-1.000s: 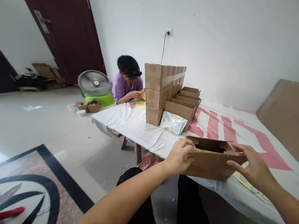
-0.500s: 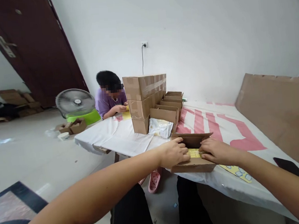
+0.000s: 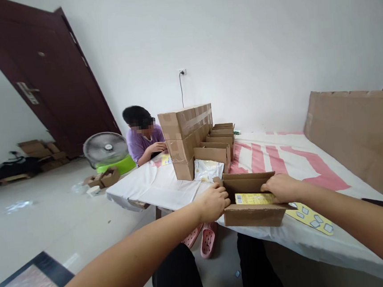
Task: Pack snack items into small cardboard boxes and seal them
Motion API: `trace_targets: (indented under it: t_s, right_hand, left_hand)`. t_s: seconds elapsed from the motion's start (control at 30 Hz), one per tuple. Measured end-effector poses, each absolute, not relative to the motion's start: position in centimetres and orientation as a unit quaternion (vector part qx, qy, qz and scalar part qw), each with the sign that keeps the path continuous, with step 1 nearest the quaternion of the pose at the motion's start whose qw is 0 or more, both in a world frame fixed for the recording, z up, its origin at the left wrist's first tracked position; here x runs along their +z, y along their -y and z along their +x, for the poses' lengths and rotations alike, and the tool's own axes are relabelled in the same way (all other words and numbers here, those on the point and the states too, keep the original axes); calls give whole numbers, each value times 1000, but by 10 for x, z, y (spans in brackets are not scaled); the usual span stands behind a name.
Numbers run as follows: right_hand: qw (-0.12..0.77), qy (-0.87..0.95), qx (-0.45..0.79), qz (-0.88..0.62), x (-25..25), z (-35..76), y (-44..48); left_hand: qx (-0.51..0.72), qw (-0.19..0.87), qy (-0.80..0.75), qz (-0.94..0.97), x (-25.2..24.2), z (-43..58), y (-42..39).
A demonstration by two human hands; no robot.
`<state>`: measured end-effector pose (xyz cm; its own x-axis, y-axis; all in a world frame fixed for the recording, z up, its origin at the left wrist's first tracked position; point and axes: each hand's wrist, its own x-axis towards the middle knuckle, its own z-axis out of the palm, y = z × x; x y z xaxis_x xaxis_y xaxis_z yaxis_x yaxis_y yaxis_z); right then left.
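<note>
An open cardboard box (image 3: 254,216) sits at the table's near edge with its back flap standing up. Inside it lies a yellow packet (image 3: 253,198) with a barcode at its left end. My left hand (image 3: 214,201) is closed over the box's left side, fingertips curled inward at the rim. At the opposite end, my right hand (image 3: 284,188) grips the right side, its fingers reaching inside beside the packet; those fingertips are partly hidden. A yellow sheet with pale blue-edged shapes (image 3: 310,219) lies under my right forearm. Behind the box rests a white pouch (image 3: 209,169).
Taped cardboard boxes (image 3: 183,146) are stacked on the table, beside a row of open boxes (image 3: 223,141). Across the table a person in purple (image 3: 144,141) leans over the edge. A fan (image 3: 106,148) stands on the floor; a large cardboard sheet (image 3: 355,142) is at right.
My hands have moved apart from the middle of the box to its two sides, uncovering more of the yellow packet. The whole view has shifted slightly.
</note>
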<state>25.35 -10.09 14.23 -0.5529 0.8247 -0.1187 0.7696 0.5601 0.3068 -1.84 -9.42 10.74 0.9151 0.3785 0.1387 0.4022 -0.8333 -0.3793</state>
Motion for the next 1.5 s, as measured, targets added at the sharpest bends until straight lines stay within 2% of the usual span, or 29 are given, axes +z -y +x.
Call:
trace_targets:
  t_s: [0.17, 0.4, 0.47, 0.7, 0.83, 0.9, 1.0, 1.17, 1.37, 1.5]
  right_hand:
    - [155, -850, 43, 501, 135, 253, 84]
    - [112, -837, 11, 536, 124, 251, 75]
    - [52, -849, -32, 525, 131, 252, 74]
    - [-300, -779, -310, 456, 179, 272, 59]
    - [-450, -705, -326, 442, 199, 282, 36]
    - [-488, -681, -290, 463, 208, 284, 18]
    - [-510, -669, -267, 471, 220, 280, -12]
    - [-515, -675, -287, 444, 228, 257, -56]
    - [-524, -665, -318, 426, 208, 234, -88]
    - [-549, -627, -330, 444, 191, 226, -104]
  left_hand:
    - [-35, 174, 245, -953, 96, -24, 87]
    - [-68, 161, 259, -950, 88, -30, 81]
    - [-65, 158, 252, -952, 90, -36, 77]
    - [-41, 142, 305, -941, 101, -93, 50]
    - [-29, 83, 385, -919, 112, -134, 27]
    - [-90, -2, 446, -890, 129, -141, 12]
    - [-253, -112, 495, -824, 167, -127, -13]
    - [-391, -171, 470, -772, 209, -59, -62]
    - [-447, -324, 399, -732, 193, -7, -106]
    - [-457, -381, 392, -702, 177, -10, -118]
